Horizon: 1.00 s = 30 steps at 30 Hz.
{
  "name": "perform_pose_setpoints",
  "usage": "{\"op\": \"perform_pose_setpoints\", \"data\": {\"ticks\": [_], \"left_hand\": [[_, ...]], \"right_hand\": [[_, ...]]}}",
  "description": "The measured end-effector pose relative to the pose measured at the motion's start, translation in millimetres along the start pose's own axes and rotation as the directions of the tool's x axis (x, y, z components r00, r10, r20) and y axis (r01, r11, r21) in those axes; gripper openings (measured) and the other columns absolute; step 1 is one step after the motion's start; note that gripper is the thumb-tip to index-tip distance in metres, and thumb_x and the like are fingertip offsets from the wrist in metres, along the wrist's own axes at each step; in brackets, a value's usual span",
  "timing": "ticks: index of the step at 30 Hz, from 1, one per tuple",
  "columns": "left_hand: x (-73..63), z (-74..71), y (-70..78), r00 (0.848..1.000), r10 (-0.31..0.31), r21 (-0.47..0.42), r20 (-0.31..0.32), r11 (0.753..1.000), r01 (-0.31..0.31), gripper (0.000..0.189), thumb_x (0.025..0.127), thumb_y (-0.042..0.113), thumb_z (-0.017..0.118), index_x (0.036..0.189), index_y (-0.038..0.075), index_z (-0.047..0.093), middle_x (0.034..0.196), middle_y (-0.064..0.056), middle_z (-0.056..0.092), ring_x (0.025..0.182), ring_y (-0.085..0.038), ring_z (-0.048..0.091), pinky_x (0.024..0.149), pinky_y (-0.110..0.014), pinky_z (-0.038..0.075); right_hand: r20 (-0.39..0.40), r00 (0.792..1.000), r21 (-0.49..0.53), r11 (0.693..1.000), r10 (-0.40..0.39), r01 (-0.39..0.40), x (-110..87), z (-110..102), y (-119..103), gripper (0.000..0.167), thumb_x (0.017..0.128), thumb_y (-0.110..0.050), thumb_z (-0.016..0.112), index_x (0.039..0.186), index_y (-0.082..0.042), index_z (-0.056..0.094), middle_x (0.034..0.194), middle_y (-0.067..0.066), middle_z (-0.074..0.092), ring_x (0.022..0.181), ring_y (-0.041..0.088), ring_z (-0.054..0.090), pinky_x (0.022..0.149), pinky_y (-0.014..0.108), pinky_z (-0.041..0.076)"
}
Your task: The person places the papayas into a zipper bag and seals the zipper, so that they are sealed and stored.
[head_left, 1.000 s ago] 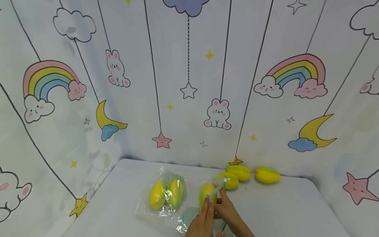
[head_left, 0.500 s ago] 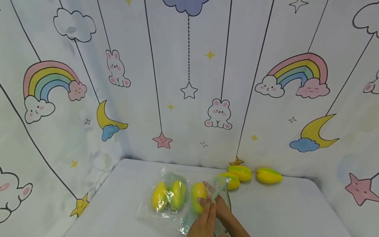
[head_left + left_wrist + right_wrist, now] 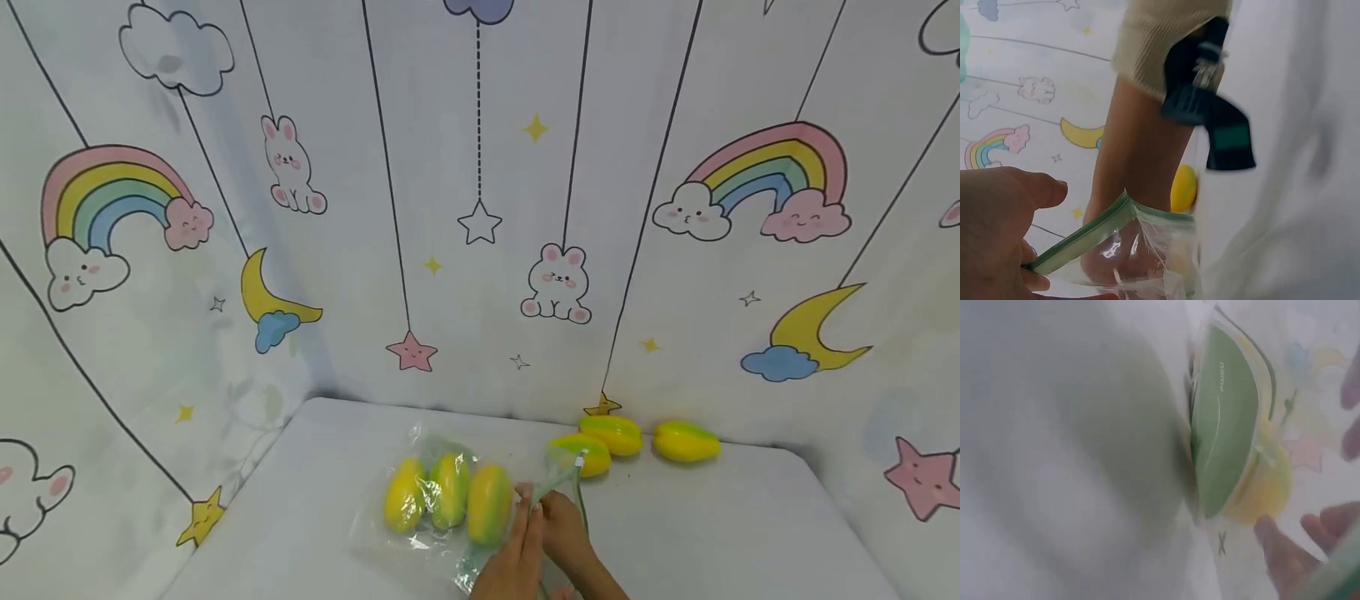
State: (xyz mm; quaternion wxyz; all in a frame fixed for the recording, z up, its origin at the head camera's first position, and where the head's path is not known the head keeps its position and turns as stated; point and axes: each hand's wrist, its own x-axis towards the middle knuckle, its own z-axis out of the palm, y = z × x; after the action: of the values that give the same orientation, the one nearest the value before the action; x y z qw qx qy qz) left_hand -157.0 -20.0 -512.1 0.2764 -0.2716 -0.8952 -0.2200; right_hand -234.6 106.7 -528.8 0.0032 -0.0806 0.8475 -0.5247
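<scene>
A clear zip bag [image 3: 420,546] with a green zip edge lies on the table. Three yellow-green fruits, smooth and oval like mangoes or papayas, sit side by side in it, the rightmost fruit [image 3: 490,504] nearest my hands. My left hand [image 3: 513,550] pinches the bag's green edge [image 3: 1088,234] and keeps the mouth apart. Through that mouth reaches my right hand [image 3: 564,529], inside the bag. In the right wrist view its fingers [image 3: 1282,550] are loosely bent, close to a blurred yellow fruit [image 3: 1266,481]; whether they touch cannot be told. Nothing is held in them.
Several more things stand behind: a fruit [image 3: 585,454] next to the bag mouth, another fruit [image 3: 611,435] behind it, and a third fruit [image 3: 686,442] at the back right. A patterned cloth wall [image 3: 480,317] rises behind the white table [image 3: 712,533].
The right hand has pushed the third fruit leftward into the bag beside the other two, let go of it and drawn back a little right. The left hand still holds the bag edge.
</scene>
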Motion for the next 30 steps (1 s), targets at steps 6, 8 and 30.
{"op": "perform_pose_setpoints", "data": {"ticks": [6,8,30], "left_hand": [[1.1,-19.2,0.1,0.956,-0.191,-0.056,0.222,0.977,0.208,0.083,0.095,0.057,0.052,0.146,-0.006,0.034,0.154,-0.024,0.033,0.080,-0.010,0.059,0.062,-0.018,0.048],[2.0,-22.0,0.0,0.930,-0.236,-0.068,0.281,0.962,0.264,0.085,0.095,0.059,0.052,0.147,-0.006,0.033,0.155,-0.023,0.031,0.085,-0.013,0.060,0.066,-0.022,0.051],[-18.6,33.0,-11.1,0.975,-0.116,0.003,-0.188,0.993,0.119,0.084,0.098,0.066,0.028,0.130,-0.007,0.055,0.135,-0.025,0.056,0.051,0.004,0.032,0.041,-0.007,0.020]], "right_hand": [[-0.250,0.967,0.196,0.981,0.045,0.006,-13.1,-36,-3,0.016,0.097,0.001,0.054,0.103,0.002,0.069,0.087,0.016,0.070,0.067,0.013,0.069,0.058,0.026,0.058],[-0.362,0.931,0.115,0.993,0.042,0.000,-9.7,-55,0,0.016,0.097,0.000,0.054,0.104,0.000,0.069,0.085,0.014,0.071,0.066,0.014,0.067,0.057,0.025,0.056],[-0.024,0.958,-0.759,0.629,-0.285,0.168,66.9,-69,56,0.058,0.076,0.008,0.070,0.128,-0.013,0.058,0.121,0.031,0.051,0.095,0.046,0.056,0.074,0.052,0.052]]}}
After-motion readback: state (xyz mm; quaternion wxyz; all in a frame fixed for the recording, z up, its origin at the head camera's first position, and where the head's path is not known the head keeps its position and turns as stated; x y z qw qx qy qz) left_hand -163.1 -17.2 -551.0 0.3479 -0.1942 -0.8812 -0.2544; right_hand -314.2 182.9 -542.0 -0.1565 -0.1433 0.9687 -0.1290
